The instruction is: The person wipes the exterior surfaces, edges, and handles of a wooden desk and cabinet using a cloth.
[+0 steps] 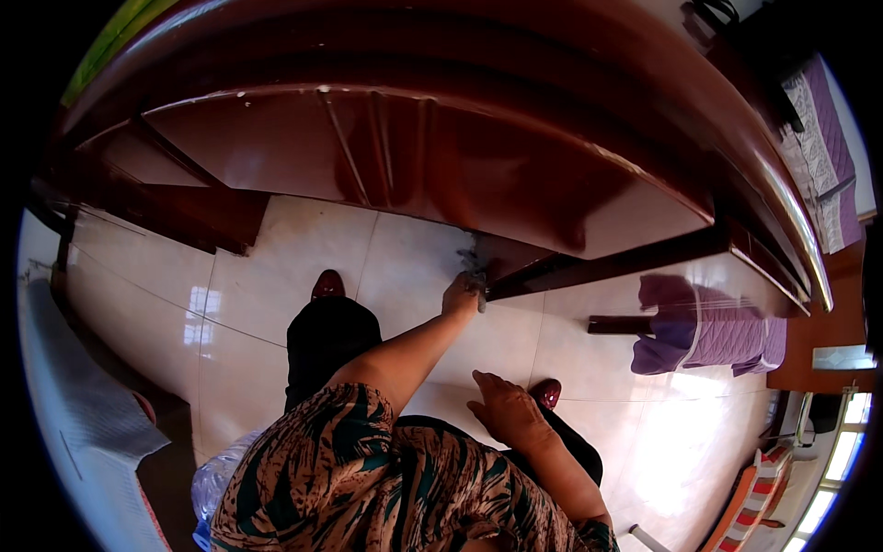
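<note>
Left hand (460, 293) at frame centre, closed around grey cloth (474, 267) pressed against lower edge of red-brown wooden furniture (441, 147), right hand (504, 409) lower centre, fingers loose and holding nothing, resting on knee, clear plastic bag (213, 478) at lower left, contents indiscernible

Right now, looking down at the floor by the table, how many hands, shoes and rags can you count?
Hands: 2, the left hand and the right hand
Dark red shoes: 2, the left shoe and the right shoe
Rags: 1, the grey rag in the left hand
Total: 5
</note>
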A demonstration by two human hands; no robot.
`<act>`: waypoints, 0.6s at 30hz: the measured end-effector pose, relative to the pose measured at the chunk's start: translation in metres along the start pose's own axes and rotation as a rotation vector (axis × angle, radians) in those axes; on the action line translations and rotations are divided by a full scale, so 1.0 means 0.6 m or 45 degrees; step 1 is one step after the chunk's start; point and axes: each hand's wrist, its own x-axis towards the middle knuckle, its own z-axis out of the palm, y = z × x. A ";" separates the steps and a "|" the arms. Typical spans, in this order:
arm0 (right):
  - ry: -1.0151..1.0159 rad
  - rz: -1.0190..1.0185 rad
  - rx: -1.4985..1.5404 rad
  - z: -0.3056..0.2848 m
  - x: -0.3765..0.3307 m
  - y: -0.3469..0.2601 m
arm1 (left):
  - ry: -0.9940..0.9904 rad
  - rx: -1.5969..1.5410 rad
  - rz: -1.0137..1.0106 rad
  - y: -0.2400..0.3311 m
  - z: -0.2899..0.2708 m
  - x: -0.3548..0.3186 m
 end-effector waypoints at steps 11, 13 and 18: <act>-0.092 0.041 -0.020 0.000 0.024 -0.002 | 0.071 -0.401 0.651 0.247 -0.053 -0.112; -0.165 0.063 -0.003 -0.005 0.037 -0.008 | -0.005 -0.412 0.778 0.275 -0.076 -0.137; 0.027 -0.336 -0.463 0.028 0.063 0.028 | -0.010 -0.349 1.143 0.355 -0.122 -0.217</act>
